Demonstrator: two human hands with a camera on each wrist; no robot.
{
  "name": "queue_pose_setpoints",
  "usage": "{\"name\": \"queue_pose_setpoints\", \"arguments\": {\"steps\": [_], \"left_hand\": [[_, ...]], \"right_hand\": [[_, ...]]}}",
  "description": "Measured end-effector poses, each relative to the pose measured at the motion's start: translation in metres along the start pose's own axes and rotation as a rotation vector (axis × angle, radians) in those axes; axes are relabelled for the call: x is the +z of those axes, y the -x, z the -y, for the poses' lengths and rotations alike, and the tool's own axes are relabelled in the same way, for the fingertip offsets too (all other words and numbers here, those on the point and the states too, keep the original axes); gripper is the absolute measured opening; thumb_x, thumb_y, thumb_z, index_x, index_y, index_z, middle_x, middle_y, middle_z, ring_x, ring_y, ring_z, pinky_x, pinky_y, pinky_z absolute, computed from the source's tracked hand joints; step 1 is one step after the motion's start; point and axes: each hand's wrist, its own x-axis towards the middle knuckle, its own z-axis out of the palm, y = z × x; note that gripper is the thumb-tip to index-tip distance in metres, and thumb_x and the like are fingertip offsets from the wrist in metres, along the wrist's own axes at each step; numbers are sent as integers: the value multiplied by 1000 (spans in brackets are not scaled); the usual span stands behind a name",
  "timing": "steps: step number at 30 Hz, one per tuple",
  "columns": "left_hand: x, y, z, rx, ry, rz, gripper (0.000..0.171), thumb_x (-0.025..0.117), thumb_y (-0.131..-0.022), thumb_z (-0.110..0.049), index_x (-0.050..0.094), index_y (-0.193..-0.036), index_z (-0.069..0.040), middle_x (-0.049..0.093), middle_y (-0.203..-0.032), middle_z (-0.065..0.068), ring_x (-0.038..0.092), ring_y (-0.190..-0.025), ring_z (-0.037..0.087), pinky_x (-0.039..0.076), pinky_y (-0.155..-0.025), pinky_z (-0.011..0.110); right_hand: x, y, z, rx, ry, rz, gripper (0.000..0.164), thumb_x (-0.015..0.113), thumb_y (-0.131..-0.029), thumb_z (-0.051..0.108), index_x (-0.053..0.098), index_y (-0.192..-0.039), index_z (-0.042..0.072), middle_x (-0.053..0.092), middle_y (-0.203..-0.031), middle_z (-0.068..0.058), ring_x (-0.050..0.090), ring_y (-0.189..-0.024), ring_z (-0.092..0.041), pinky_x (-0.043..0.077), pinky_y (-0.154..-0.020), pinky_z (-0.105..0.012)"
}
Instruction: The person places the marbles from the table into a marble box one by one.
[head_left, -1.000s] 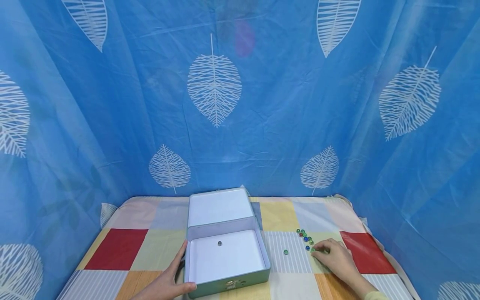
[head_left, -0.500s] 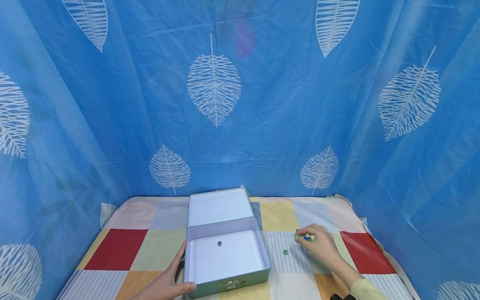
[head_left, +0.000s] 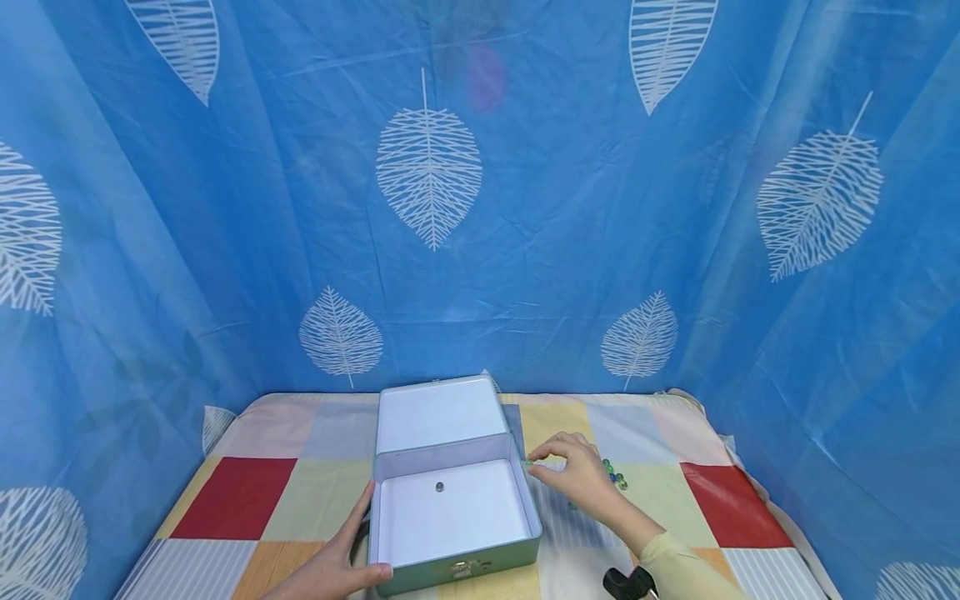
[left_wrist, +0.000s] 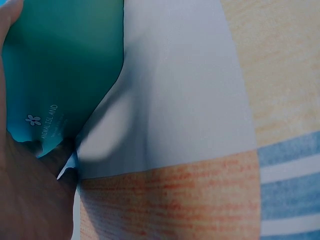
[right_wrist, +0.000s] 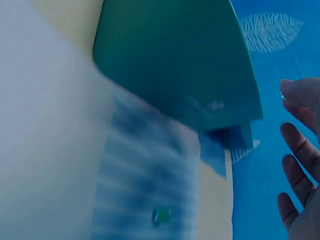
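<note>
A green tin box (head_left: 487, 567) with a white inside stands on the tablecloth, its lid (head_left: 438, 414) raised at the back. One dark marble (head_left: 439, 487) lies in it. My left hand (head_left: 326, 571) holds the near left corner of the box, thumb on the front and index finger along the side. Just off the box's right rim, my right hand (head_left: 576, 475) pinches a green glass marble (head_left: 529, 462) between thumb and index finger. Another green marble (right_wrist: 162, 215) lies on the striped patch below it in the right wrist view, partly hidden by the hand in the head view.
Several green and blue marbles (head_left: 615, 478) cluster right of my right hand. The patchwork tablecloth (head_left: 255, 500) reaches back to a blue curtain (head_left: 525, 317) with white leaf prints, which also encloses both sides. A black wrist device (head_left: 628, 583) shows at the right sleeve.
My right hand picked up a green marble from the right-hand group and carried it left, across the other marbles, to the box's right rim. My left hand and the box have stayed put.
</note>
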Motion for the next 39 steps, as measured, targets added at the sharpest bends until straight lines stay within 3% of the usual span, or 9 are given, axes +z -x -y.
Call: {"name": "queue_pose_setpoints", "arguments": {"steps": [10,20,28,35,39], "left_hand": [[2,1,0,-13,-10,-2,109,69,-97,-44,-14,-164,-24,4,-164,27,16,-141,53,39,-102,74],[3,0,0,-19,-3,-13,109,69,-96,-46,-13,-164,-24,4,-164,27,17,-141,54,41,-103,71],[1,-1,-1,-16,-12,-6,109,69,-97,-46,-15,-164,-24,3,-165,26,15,-141,54,37,-104,74],[-1,0,-2,-14,-19,-1,109,69,-97,-45,-14,-164,-25,3,-165,27,16,-141,54,37,-104,74],[-2,-1,-2,-14,-8,4,108,69,-97,-44,-14,-164,-25,3,-165,27,15,-141,54,38,-104,73]], "right_hand": [[23,-9,27,-122,25,41,8,83,-87,32,77,-91,36,62,-96,21,52,-104,-14,39,-93,-51],[40,-13,42,-230,87,108,10,84,-87,31,78,-94,34,63,-96,19,51,-98,-11,40,-97,-53],[49,-16,48,-241,122,128,8,83,-87,35,78,-92,38,59,-96,22,51,-98,-10,41,-95,-50],[52,-15,49,-245,101,125,13,82,-88,31,81,-101,26,60,-97,20,51,-99,-12,41,-94,-51],[45,-15,47,-225,88,102,13,82,-89,32,80,-102,31,61,-99,20,51,-102,-13,41,-94,-51]]}}
